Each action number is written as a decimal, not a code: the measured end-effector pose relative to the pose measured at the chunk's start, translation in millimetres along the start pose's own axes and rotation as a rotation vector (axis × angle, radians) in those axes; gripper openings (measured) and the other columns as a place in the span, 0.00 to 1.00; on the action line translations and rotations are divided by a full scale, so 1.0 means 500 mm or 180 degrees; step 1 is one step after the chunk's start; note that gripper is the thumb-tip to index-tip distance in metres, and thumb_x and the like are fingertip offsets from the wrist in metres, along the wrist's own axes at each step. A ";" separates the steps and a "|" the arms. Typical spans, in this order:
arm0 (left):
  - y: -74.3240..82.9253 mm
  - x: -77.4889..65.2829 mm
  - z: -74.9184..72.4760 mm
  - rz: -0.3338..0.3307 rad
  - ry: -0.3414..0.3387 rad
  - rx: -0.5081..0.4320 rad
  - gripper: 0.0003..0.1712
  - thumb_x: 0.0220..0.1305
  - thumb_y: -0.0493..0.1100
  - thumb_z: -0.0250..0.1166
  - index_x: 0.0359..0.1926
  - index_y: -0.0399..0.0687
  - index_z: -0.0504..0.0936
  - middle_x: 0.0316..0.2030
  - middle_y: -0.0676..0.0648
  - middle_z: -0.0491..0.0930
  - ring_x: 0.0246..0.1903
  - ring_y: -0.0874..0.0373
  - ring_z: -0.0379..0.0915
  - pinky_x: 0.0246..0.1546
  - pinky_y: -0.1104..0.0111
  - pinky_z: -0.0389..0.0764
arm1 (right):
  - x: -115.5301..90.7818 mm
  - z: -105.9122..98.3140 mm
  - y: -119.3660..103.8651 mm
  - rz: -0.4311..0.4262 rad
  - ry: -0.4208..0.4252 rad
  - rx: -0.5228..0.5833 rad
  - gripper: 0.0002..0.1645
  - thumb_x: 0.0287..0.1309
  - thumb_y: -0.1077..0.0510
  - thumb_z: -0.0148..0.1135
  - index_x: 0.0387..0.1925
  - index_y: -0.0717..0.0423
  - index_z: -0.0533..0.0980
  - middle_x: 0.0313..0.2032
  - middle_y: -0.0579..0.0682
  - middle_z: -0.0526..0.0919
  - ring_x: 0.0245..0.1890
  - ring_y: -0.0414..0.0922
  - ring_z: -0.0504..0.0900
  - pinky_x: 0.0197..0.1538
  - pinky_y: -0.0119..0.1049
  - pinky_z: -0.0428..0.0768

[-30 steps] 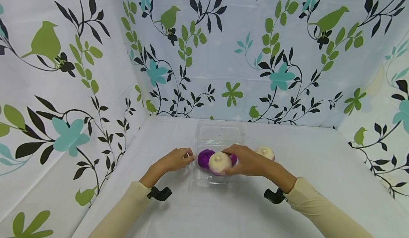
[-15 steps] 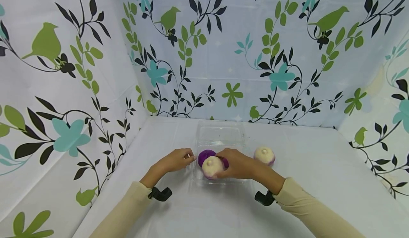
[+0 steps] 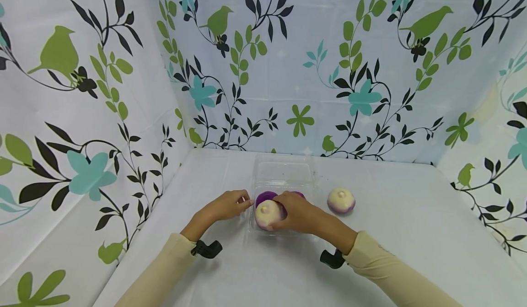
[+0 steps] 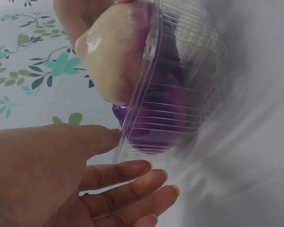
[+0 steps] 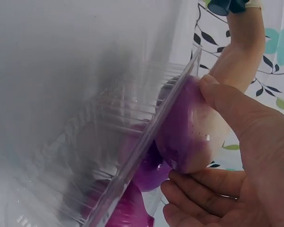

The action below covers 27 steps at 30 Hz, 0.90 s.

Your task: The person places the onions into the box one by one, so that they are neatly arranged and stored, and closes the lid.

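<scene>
In the head view my right hand (image 3: 296, 213) grips a white-and-purple turnip (image 3: 267, 213) at the front left of a clear plastic clamshell container (image 3: 284, 169). The right wrist view shows thumb and fingers on either side of the turnip, its purple end just inside the rim. A purple round vegetable (image 5: 151, 172) and a magenta one (image 5: 130, 210) lie in the container, partly hidden by hand and turnip. At the container's left edge is my left hand (image 3: 228, 205), its thumb tip at the rim and its relaxed fingers just outside the wall.
A second white-and-purple turnip (image 3: 341, 201) sits on the white-covered table (image 3: 391, 234) to the right of the container. The container's lid lies open toward the back. Patterned cloth (image 3: 263, 69) hangs behind and at both sides.
My right hand has moved left and slightly toward me with the turnip, within the container. The second turnip, partly covered before, now shows whole. My left hand has stayed put.
</scene>
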<state>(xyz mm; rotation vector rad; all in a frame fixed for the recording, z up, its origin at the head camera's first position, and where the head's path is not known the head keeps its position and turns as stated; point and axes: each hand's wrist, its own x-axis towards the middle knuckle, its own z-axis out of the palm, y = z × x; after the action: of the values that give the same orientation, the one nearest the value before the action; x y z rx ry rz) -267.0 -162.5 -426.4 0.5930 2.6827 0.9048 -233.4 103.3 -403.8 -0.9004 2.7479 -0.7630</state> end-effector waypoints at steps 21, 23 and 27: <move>-0.007 0.008 0.001 0.0047 -0.0009 -0.0027 0.14 0.81 0.50 0.59 0.50 0.44 0.83 0.43 0.42 0.86 0.33 0.55 0.83 0.38 0.63 0.84 | 0.002 0.027 -0.021 0.0110 0.0171 -0.0236 0.49 0.54 0.36 0.81 0.69 0.57 0.74 0.64 0.57 0.79 0.66 0.55 0.78 0.62 0.58 0.81; -0.008 0.009 0.002 0.0041 -0.0008 -0.0007 0.14 0.81 0.50 0.59 0.50 0.44 0.82 0.42 0.43 0.86 0.33 0.57 0.82 0.38 0.64 0.84 | 0.002 0.028 -0.020 0.0104 0.0177 -0.0252 0.49 0.54 0.36 0.80 0.69 0.57 0.74 0.65 0.57 0.79 0.66 0.55 0.78 0.62 0.58 0.81; -0.010 0.008 0.002 0.0041 -0.0023 0.0000 0.15 0.81 0.51 0.59 0.49 0.44 0.82 0.39 0.45 0.85 0.32 0.59 0.81 0.36 0.64 0.82 | 0.001 0.028 -0.020 0.0069 0.0185 -0.0235 0.49 0.53 0.37 0.81 0.69 0.57 0.74 0.64 0.57 0.79 0.65 0.55 0.78 0.62 0.58 0.82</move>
<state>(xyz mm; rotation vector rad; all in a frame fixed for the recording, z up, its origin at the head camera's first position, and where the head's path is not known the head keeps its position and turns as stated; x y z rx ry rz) -271.8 -163.6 -430.8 0.6129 2.6756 0.9044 -224.6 90.3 -410.9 -0.8739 2.8488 -0.6989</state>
